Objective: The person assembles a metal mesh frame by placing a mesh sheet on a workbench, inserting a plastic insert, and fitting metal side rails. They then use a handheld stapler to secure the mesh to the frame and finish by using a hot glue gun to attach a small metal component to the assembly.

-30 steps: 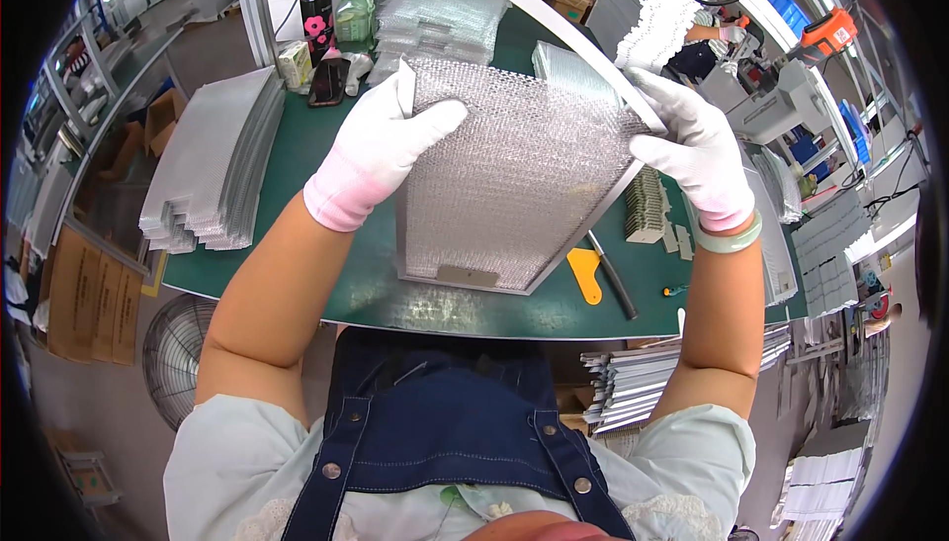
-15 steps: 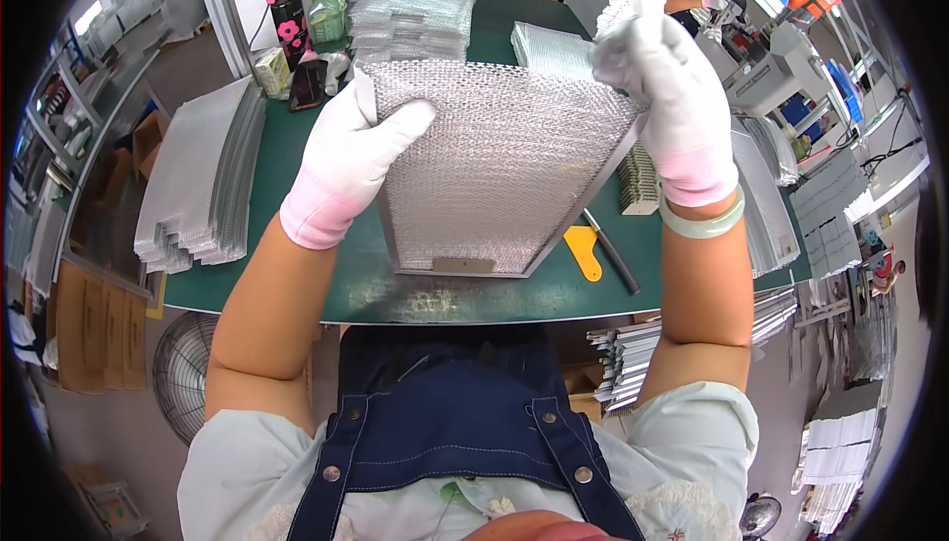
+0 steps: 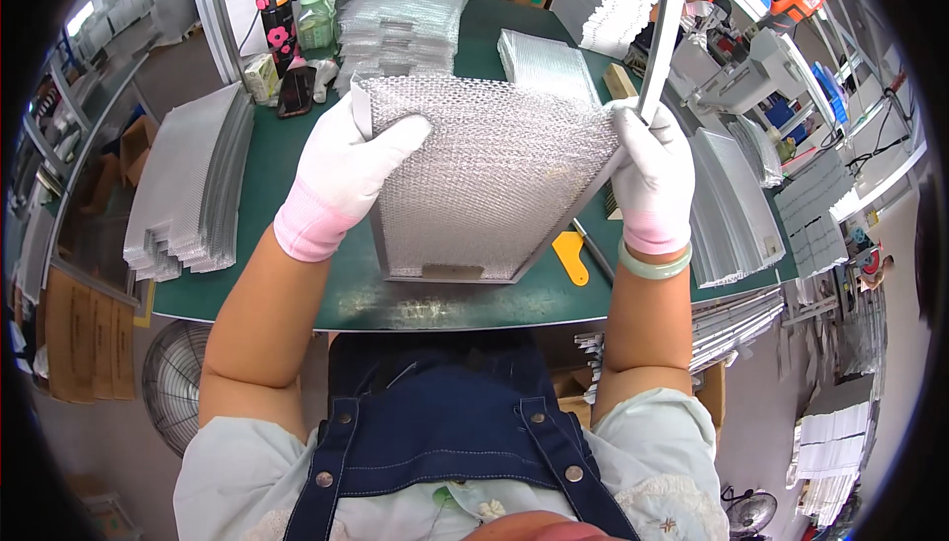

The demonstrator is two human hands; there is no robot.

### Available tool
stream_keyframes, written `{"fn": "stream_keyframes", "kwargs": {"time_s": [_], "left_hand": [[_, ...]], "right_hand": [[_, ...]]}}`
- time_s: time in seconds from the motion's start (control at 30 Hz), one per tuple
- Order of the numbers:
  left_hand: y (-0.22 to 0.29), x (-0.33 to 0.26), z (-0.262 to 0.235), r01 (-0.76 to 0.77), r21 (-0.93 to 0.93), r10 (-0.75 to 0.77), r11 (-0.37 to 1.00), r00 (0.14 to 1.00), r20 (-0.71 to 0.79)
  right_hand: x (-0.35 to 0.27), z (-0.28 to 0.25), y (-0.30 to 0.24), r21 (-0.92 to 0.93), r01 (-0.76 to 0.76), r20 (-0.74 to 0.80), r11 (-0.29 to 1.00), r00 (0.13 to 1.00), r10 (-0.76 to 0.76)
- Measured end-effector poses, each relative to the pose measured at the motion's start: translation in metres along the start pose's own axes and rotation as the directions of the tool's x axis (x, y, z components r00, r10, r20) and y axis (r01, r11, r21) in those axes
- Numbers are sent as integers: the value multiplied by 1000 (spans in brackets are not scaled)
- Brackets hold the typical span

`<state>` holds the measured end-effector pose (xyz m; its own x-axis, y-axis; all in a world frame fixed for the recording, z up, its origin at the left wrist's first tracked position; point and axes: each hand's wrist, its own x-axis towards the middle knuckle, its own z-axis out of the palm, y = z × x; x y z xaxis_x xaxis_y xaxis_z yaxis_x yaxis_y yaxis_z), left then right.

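Note:
A silvery metal mesh filter [image 3: 484, 185] is held tilted up over the green table, with a thin metal frame along its sides and lower edge. Its upper mesh edge shows bare. My left hand [image 3: 346, 160], in a white glove with a pink cuff, grips the upper left corner, thumb lying across the mesh. At the upper right corner my right hand [image 3: 652, 175], gloved alike, closes on the filter's edge. A pale metal strip [image 3: 664, 37] rises from that hand; where it joins the frame is hidden. Below the right hand lies a yellow scraper [image 3: 569, 257] beside a dark rod [image 3: 593, 249].
Stacked mesh sheets [image 3: 188, 180] lie left on the green table [image 3: 346, 299], more mesh sheets [image 3: 405, 27] at the back, and another stack [image 3: 736, 205] to the right. A phone [image 3: 297, 91], a green jar [image 3: 316, 17] and a dark bottle [image 3: 279, 27] stand back left.
My right hand has come down from above the filter's upper right corner and now grips there. The pale strip stands farther right. My left hand keeps its hold.

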<state>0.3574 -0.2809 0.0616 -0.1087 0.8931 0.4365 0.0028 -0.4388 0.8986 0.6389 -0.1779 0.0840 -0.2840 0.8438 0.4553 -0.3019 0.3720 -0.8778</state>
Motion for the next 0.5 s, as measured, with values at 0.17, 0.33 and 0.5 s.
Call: {"fn": "stream_keyframes", "kwargs": {"time_s": [0.17,0.33,0.5], "left_hand": [[1,-2,0,-21,12,21,1000,1000,14],[0,-3,-1,-9,5,9,1000,1000,1],[2,-3,2,3,-1,-3,1000,1000,-19]], "right_hand": [[4,-13,0,221,-188,60,957,982,179],[-17,-2,-26,-190,-3,140,982,990,30],[-16,-9,-18,-109,-2,89,994,996,11]]}}
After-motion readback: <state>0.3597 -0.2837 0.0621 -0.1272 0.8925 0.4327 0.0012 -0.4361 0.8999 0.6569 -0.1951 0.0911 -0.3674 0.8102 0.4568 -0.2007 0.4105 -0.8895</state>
